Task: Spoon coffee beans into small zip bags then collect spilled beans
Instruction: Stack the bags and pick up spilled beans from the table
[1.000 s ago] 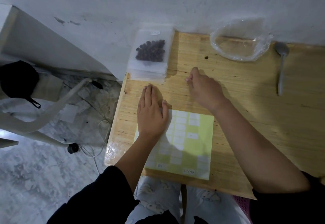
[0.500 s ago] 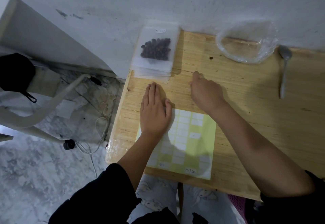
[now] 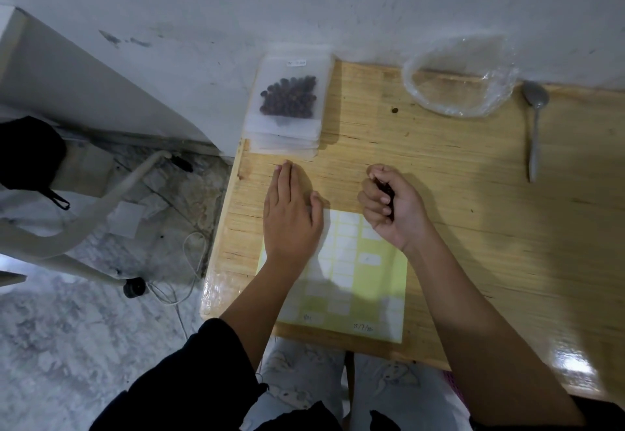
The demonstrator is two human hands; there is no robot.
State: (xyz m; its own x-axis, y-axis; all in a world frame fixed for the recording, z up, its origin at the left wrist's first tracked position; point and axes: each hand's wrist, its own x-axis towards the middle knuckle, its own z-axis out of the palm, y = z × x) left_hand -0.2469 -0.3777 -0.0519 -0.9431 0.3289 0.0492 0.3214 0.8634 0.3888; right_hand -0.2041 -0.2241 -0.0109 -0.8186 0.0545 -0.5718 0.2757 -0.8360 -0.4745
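My left hand [image 3: 290, 214] lies flat, palm down, on the wooden table [image 3: 473, 214], its heel on the green label sheet [image 3: 368, 282]. My right hand [image 3: 392, 206] is turned palm up beside it, fingers curled round a few dark coffee beans [image 3: 385, 190]. A stack of small zip bags [image 3: 287, 106] sits at the table's far left corner, the top one filled with beans. One loose bean [image 3: 394, 110] lies on the wood between the bags and a clear plastic bag [image 3: 460, 82]. A metal spoon [image 3: 535, 126] rests at the far right.
A white wall runs along the table's far edge. Left of the table the floor drops away, with a white chair frame [image 3: 101, 207], a black bag [image 3: 27, 153] and cables. My knees are under the near edge.
My right hand has drawn back from the table surface, rolled palm up and curled closed with beans inside. The left hand stayed flat in place.
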